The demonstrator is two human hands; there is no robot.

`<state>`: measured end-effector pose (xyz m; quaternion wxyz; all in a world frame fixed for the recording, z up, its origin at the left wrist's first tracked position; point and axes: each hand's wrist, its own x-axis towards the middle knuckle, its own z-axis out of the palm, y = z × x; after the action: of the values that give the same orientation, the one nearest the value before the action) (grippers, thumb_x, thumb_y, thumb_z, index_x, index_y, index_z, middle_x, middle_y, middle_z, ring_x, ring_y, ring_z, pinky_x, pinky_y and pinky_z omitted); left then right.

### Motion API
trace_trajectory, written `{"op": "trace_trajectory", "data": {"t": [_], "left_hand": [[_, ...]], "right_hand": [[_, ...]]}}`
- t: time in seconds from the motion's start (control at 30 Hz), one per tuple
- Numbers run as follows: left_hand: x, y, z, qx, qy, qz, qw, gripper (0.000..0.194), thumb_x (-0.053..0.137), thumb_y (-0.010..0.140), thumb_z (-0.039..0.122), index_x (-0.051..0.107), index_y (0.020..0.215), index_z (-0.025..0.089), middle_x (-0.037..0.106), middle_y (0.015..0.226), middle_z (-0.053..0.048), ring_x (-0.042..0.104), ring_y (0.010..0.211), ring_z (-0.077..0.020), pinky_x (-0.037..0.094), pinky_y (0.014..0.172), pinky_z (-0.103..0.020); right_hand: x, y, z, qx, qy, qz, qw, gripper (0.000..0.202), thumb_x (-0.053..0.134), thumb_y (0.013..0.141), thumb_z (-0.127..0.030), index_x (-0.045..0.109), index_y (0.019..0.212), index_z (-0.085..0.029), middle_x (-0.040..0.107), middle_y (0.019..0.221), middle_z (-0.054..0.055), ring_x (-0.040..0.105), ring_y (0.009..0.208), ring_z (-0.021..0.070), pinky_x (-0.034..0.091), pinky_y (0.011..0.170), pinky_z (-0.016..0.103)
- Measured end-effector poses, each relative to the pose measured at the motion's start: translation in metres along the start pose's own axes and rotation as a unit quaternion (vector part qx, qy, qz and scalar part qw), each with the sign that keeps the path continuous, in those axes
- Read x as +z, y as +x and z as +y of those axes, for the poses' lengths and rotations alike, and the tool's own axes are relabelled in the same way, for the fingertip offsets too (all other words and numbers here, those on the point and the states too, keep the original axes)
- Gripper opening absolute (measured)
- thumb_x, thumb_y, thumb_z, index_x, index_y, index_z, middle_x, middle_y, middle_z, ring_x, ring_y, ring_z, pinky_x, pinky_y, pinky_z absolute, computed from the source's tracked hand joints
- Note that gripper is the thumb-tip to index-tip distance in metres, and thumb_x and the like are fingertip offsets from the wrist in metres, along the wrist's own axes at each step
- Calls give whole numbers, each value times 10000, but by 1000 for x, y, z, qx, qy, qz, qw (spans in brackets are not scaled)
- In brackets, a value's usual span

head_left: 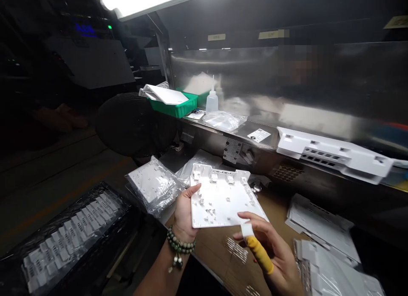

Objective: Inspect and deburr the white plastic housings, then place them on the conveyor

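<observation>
My left hand (185,213) grips a white plastic housing panel (223,202) by its left side, thumb over the front edge. Clips, posts and small ribs stand up from the panel's inner face. At the lower right corner is my right hand (270,249), fingers apart and slightly bent, its index fingertip overlapping the panel's edge. A yellow finger cot (261,255) covers the right thumb, with a white wrap (247,230) at its tip. Whether the right hand presses on the panel is hard to tell. Below lies a brown work surface (219,257) with rows of small metallic pieces (237,250).
Bagged panels (153,181) lie left; more panels (321,223) are stacked right, some in plastic (341,270). A black tray (73,232) holds several bagged parts. Along the shelf stand a green bin (175,110), a squeeze bottle (212,101) and a long white housing (331,153).
</observation>
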<state>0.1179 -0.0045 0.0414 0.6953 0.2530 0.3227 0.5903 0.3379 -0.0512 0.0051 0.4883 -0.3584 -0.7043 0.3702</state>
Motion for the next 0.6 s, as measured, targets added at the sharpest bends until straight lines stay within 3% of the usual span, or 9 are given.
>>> {"op": "trace_trajectory", "data": {"t": [0.13, 0.23, 0.43, 0.6], "left_hand": [[15, -3, -9, -18, -57, 26, 998, 562, 540, 906, 357, 570, 1411, 112, 741, 1267, -176, 699, 1169, -400, 501, 1054, -627], [26, -4, -16, 1, -67, 61, 996, 581, 540, 946, 349, 466, 1511, 231, 705, 1359, -110, 712, 1162, -350, 504, 1071, -584], [23, -3, -21, 43, -54, 66, 995, 720, 543, 975, 354, 217, 1617, 386, 661, 1434, -45, 696, 1203, -298, 494, 1094, -545], [29, -7, -19, 59, -115, 81, 988, 785, 626, 946, 299, 227, 1602, 465, 563, 1546, 13, 595, 1347, -277, 404, 1186, -492]], "right_hand": [[16, 11, -24, -117, -152, 35, 981, 258, 644, 943, -167, 706, 1176, -257, 682, 1054, 98, 707, 971, 214, 600, 811, 289], [35, 17, -35, -150, -167, -6, 975, 237, 638, 951, -136, 682, 1167, -226, 666, 989, 87, 682, 890, 193, 582, 754, 281], [37, 10, -36, -163, -214, -69, 961, 221, 623, 950, -90, 652, 1149, -183, 658, 976, 89, 652, 861, 186, 553, 730, 282], [41, 12, -39, -168, -197, -14, 966, 254, 655, 934, -83, 659, 1170, -176, 650, 966, 84, 649, 862, 181, 552, 741, 280]]}}
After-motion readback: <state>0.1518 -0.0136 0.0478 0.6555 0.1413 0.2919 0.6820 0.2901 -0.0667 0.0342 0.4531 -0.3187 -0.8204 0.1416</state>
